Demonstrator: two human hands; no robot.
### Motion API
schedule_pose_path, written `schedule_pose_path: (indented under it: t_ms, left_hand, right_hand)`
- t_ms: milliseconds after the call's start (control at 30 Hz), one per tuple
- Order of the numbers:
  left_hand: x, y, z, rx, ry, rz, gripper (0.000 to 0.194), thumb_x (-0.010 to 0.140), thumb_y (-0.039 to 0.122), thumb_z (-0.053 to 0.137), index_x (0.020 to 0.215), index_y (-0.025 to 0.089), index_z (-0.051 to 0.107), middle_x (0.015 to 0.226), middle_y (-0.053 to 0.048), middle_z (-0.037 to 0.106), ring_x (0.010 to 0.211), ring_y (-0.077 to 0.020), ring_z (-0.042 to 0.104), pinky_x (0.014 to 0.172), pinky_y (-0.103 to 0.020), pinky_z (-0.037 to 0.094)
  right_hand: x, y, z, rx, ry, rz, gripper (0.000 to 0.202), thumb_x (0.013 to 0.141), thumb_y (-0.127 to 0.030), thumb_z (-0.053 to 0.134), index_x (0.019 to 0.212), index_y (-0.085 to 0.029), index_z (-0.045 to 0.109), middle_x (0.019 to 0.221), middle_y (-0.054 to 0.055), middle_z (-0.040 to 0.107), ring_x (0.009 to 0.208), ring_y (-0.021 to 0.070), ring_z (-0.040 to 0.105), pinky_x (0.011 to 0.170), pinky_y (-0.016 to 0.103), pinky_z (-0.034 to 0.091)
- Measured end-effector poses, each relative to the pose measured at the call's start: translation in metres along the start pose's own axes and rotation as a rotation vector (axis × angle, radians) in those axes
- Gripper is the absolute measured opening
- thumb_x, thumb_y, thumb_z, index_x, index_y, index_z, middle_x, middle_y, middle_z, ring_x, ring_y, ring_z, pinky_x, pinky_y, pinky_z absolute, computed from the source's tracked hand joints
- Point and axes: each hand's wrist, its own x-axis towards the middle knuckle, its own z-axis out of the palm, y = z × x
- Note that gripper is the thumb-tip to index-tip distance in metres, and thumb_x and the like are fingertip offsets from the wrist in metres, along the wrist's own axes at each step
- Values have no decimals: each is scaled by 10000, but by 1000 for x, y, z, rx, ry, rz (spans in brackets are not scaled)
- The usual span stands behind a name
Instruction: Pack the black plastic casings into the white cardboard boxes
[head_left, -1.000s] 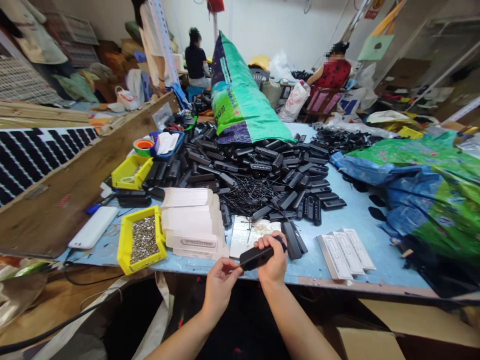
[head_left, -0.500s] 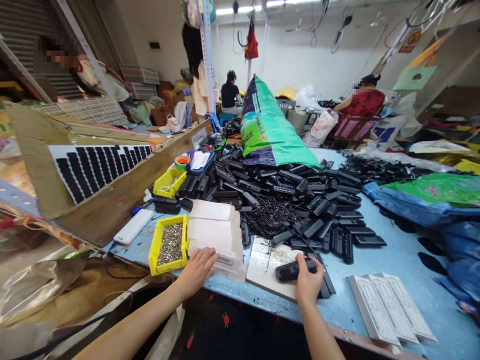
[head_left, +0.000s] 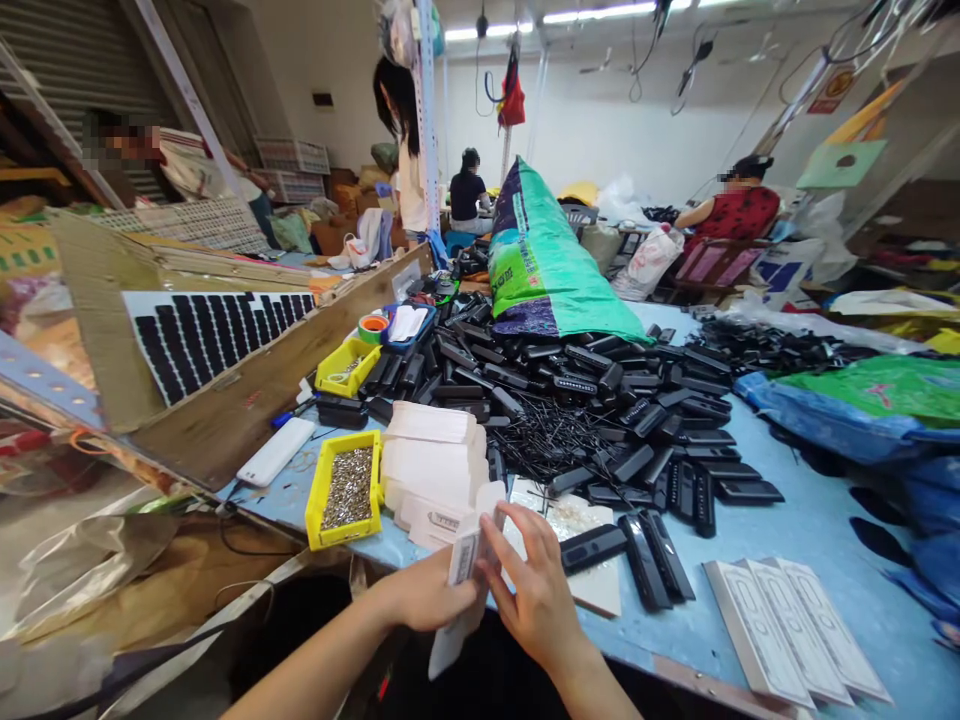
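Note:
My left hand is closed round a slim white box, held upright and tilted at the table's front edge. My right hand pinches the same box near its upper end, where a flap stands up. Behind them lies a stack of flat white boxes. A black device rests on a white board to the right of my hands, beside two more black devices. Three white boxes stand side by side at the front right.
A yellow bin of small metal parts and a white phone-like object lie left. Black devices and thin black pieces are heaped behind, below a green sack. Several people are in the background.
My right hand has let go of the black device and moved left to the white box. My left hand has left the stack and now holds the box nearer the front edge.

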Motion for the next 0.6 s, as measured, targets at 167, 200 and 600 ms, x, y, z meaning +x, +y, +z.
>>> schedule_pose_path:
  t_ms: [167, 200, 600]
  left_hand:
    - [-9, -37, 17, -235, -95, -142, 794, 606, 319, 775, 1319, 246, 433, 1003, -51, 641, 897, -229, 613, 810, -350, 490]
    - [-13, -43, 16, -196, -81, -174, 918, 542, 343, 820, 1349, 249, 391, 985, -47, 641, 878, -229, 615, 812, -351, 486]
    - [2, -12, 33, 143, -11, -46, 645, 693, 305, 724, 1276, 249, 452, 1224, -105, 554, 1081, -258, 559, 949, -367, 425]
  right_hand:
    - [-6, 1, -11, 136, -155, 83, 102, 826, -236, 623, 926, -216, 625, 1019, 83, 558, 974, 239, 533, 831, 391, 476]
    - [-10, 2, -14, 174, -209, 93, 37, 824, -224, 623, 859, -217, 615, 985, 68, 563, 942, 230, 535, 813, 383, 477]
    - [-25, 17, 10, 961, 24, 659, 399, 863, -479, 556, 1186, -252, 612, 1076, 75, 620, 942, 200, 623, 818, 331, 520]
